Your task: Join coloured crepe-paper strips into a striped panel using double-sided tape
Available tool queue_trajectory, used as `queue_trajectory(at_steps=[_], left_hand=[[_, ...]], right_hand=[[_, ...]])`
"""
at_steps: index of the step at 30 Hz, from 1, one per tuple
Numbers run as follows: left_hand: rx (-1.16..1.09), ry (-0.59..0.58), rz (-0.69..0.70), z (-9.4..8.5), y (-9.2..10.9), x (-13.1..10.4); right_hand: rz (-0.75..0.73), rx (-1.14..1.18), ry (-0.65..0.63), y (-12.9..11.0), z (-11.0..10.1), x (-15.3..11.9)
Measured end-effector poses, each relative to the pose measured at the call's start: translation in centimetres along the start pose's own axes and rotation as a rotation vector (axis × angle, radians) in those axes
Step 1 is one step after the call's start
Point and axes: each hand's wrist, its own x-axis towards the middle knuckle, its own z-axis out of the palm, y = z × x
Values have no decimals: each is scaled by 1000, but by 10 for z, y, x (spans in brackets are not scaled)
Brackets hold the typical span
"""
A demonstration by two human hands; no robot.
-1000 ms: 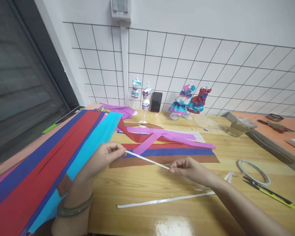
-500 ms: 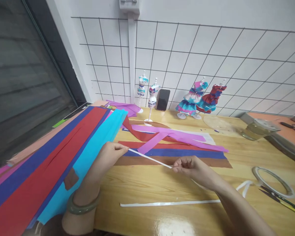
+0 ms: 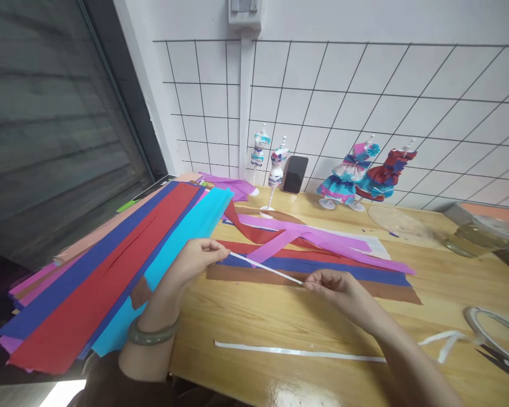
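Pinching a narrow white strip [image 3: 266, 267] near both ends, the hands held it straight over the middle of the table [image 3: 237, 316], much as they had a second earlier. The left hand [image 3: 201, 260] gripped its far, left end between thumb and fingers; the right hand [image 3: 337, 291] closed on its nearer, right end. In view it crossed the purple strip [image 3: 335, 243], blue sheet [image 3: 382, 277] and brown sheet [image 3: 240, 276]; whether it touched them could not be told. The camera had swung left: the near end of the stack of long sheets [image 3: 110, 277] now showed, while the white ring [image 3: 470, 319] at right was cut by the picture's edge, and the dark-bladed tool [image 3: 504, 362] beside it had lost its yellow handle from sight. The orange surface [image 3: 492, 211], far right, had mostly left view. A loose white strip [image 3: 280, 350] lay across the near side, partly behind the right forearm [image 3: 402, 350]. Far off, the dress forms [image 3: 275, 164] and phone [image 3: 296, 174] kept their order.
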Motion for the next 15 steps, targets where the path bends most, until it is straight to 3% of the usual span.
queue_trajectory(at_steps=[8,11,15], left_hand=[[65,-156,-17,-13,0,-23],[121,-137,-64,-18,-9,-28],[244,-27,-111,-18,-22,-30]], right_hand=[[-33,-68,58,1,8,5],[-9,-67,14,4,14,6],[-38,-81,-11,5,21,8]])
